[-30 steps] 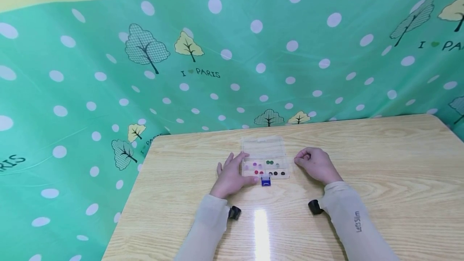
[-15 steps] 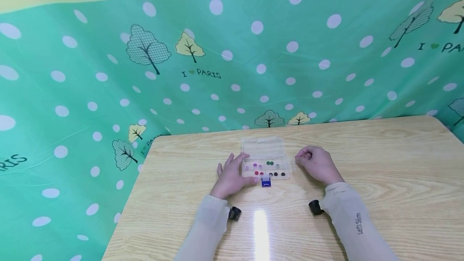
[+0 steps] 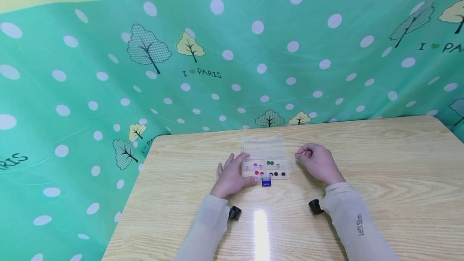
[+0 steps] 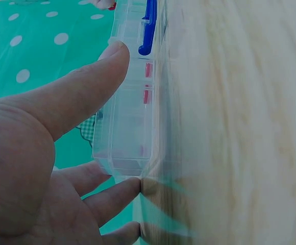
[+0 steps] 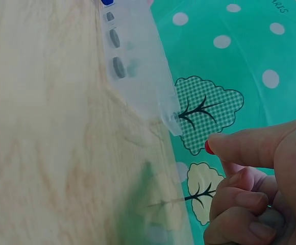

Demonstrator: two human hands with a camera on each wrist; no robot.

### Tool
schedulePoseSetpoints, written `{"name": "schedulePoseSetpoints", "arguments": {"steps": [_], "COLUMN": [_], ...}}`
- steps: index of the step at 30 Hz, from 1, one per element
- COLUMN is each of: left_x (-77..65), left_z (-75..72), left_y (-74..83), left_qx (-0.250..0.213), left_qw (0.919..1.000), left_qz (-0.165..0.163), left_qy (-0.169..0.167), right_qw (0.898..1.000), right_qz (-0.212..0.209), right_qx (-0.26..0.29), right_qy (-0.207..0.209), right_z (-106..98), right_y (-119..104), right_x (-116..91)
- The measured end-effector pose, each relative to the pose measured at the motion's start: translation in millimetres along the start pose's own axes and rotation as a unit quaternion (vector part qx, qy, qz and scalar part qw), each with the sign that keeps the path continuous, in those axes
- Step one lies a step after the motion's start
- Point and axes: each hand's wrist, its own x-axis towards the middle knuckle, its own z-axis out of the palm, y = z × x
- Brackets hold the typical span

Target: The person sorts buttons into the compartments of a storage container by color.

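Observation:
A clear plastic compartment box (image 3: 286,168) stands on the table with its lid (image 3: 264,146) folded back and a blue latch (image 3: 266,182) at the front. Small button-like discs lie sorted by colour inside: red (image 3: 257,172), black (image 3: 276,174), green (image 3: 270,163) and purple (image 3: 255,165). My left hand (image 3: 233,176) spans the box's left end, thumb along the front wall beside the latch and spread fingers at the side. Right of the box, my right hand (image 3: 317,164) pinches a small red disc (image 5: 207,147) between thumb and index finger, the other fingers curled in.
The wooden table (image 3: 380,164) extends on both sides of the box. Behind it hangs a green dotted cloth (image 3: 232,71) printed with trees, which also covers the left side. Dark cameras (image 3: 315,207) sit at both wrists.
My right hand has risen very slightly, still pinching the red disc. The left hand and the box stay in place.

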Motion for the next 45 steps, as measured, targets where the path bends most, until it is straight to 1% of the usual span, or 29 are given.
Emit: {"name": "schedulePoseSetpoints", "arguments": {"steps": [16,26,35,45], "left_x": [1.8,2.3,0.8,0.6], "left_z": [0.8,1.0,0.4,0.3], "left_y": [0.7,0.8,-1.1,-1.9], "left_qx": [0.0,0.003,0.001,-0.004], "left_qw": [1.0,1.0,1.0,1.0], "left_qz": [0.007,0.007,-0.002,-0.004], "left_qy": [-0.002,-0.003,-0.001,-0.003], "right_qw": [1.0,1.0,1.0,1.0], "right_qz": [0.017,-0.007,-0.008,-0.001], "right_qx": [0.003,0.014,0.022,0.022], "right_qy": [0.001,0.007,0.005,-0.01], "right_z": [-1,3,8,17], "right_y": [-13,-20,-29,-39], "right_x": [-3,-5,-6,-9]}}
